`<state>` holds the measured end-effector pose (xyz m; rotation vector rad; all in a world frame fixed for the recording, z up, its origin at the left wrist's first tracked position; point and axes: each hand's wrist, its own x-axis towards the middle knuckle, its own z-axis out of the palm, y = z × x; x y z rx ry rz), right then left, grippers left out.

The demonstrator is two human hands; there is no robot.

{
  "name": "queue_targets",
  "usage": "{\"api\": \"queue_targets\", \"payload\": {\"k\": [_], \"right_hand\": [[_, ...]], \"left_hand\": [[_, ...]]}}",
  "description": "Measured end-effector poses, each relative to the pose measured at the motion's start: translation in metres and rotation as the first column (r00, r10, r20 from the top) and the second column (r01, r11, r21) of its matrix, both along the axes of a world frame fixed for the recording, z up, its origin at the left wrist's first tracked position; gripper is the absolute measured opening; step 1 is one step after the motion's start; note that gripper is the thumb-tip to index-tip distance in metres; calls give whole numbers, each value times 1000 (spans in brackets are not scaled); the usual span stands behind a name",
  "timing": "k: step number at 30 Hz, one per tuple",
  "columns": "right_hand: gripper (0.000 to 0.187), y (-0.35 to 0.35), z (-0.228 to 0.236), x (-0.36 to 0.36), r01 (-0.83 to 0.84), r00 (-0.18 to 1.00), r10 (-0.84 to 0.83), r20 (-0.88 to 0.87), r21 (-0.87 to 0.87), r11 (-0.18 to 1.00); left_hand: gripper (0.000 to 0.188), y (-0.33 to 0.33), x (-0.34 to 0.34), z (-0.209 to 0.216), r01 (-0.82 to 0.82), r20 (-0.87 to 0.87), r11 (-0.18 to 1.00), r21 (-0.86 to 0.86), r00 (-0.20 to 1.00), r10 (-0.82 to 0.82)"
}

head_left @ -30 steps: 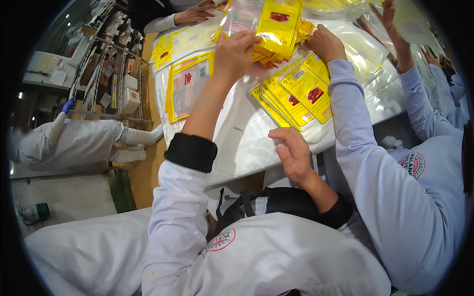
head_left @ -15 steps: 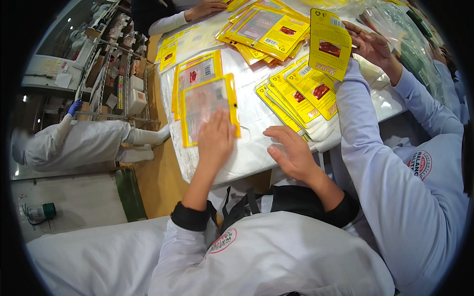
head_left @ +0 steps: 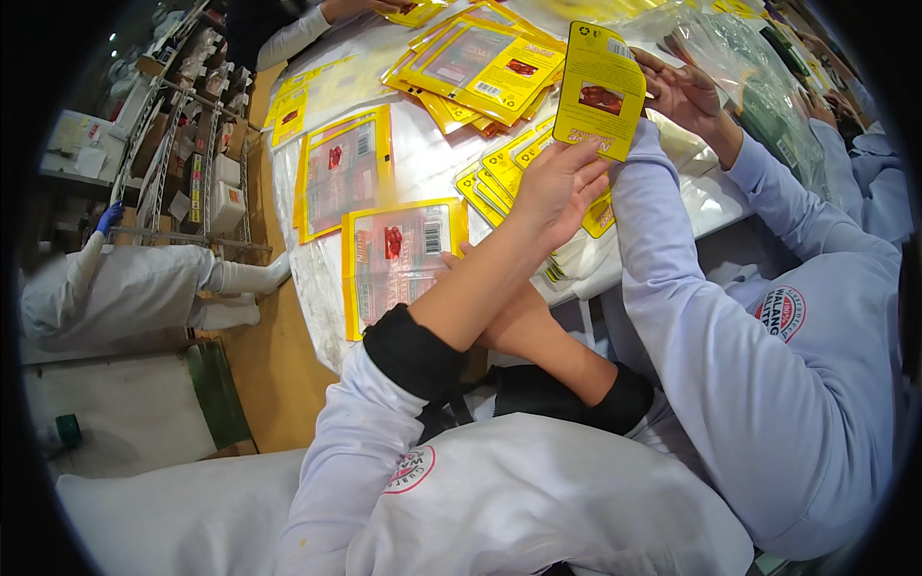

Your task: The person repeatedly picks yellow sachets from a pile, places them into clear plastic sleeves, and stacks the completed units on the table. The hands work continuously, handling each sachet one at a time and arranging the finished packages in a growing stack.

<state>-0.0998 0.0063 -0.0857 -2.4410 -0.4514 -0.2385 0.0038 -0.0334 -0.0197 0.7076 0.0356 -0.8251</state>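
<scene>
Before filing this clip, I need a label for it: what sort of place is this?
Probably a food packing room: yellow pouches picturing food lie piled on a table, with several white uniforms and packed shelves in view.

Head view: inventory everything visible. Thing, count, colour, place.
Raised pouch: 1, yellow, upper right
Pouch pile: several, yellow/clear, top centre
Pouch stack: several, yellow, right of centre
Near pouch: 1, yellow/clear, left of centre
Outer pouches: 2+, yellow/clear, upper left
Plastic bag: 1+, clear, upper right
Table cover: 1, white, under pouches
Shelf rack: 1, silver, upper left
Green panel: 1, green, lower left
Co-workers: 3+, mostly white clothing, left, top, right
Left hand: 1, bare, at raised pouch
Right hand: 1, bare, by near pouch
</scene>
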Motion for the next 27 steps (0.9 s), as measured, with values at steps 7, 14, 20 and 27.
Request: {"api": "queue_targets", "payload": {"k": [7,14,20,27], "right_hand": [[52,-5,16,-2,-54,997,63,36,-214,975],[44,-5,15,-5,87,994,-81,76,-78,993],[46,-20,23,-4,-54,998,57,36,-79,995],[49,-22,24,-4,-65,998,66,14,-93,994]], "left_hand": [[22,40,16,23,-275,252,950,150,940,232],[18,212,7,63,-804,937,572,162,-56,-344],[21,312,-12,70,-434,776,812,391,629,-37],[19,309,-1,27,-424,702,771,475,711,-42]]}}
